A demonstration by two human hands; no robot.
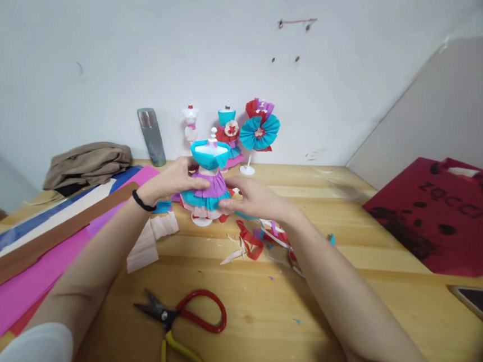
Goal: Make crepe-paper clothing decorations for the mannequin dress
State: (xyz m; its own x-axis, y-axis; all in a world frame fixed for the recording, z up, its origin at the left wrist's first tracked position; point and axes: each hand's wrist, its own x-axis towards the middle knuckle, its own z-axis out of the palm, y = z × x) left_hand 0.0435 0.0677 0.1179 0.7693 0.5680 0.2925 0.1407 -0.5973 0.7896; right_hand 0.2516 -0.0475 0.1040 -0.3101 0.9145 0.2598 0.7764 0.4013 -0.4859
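Note:
A small white dress form [211, 153] stands upright between my hands, dressed in a blue paper collar and a layered skirt [210, 185] of purple, blue and pale pink crepe paper. My left hand [179, 178] grips it at the waist from the left, thumb across the purple layer. From the right, my right hand [251, 196] pinches the edge of the skirt with thumb and fingers. Part of the round white base [202, 221] shows below on the table. The fingers behind the skirt are hidden.
Open scissors [166, 314] lie in front. Paper scraps [251, 241] lie right of the dress form. Long paper strips [49, 249] spread left, near a brown cloth [88, 163] and a bottle [152, 136]. Behind stand a dressed form with a blue flower [259, 132] and others. A red bag [441, 221] is right.

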